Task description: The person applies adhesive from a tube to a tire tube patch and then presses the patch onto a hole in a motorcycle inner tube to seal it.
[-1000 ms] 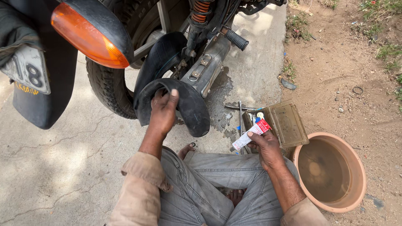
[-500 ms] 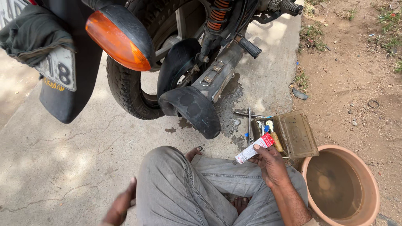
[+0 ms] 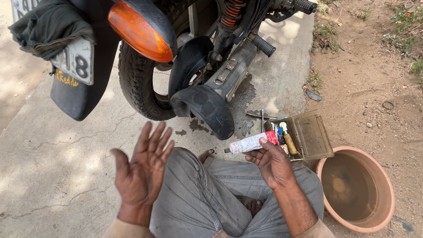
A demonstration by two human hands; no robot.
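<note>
Concrete ground beside a parked motorcycle is carrying a seated person who is working with a glue tube.

Right hand is gripping the white tube, its long axis pointing left toward the black inner tube; left hand is hovering open-fingered, palm up, empty, well apart from the tube.

Concrete ground: toolbox, basin.

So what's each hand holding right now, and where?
The right hand holds the white tube by its red rear end; the left hand is open, holding nothing.
</note>
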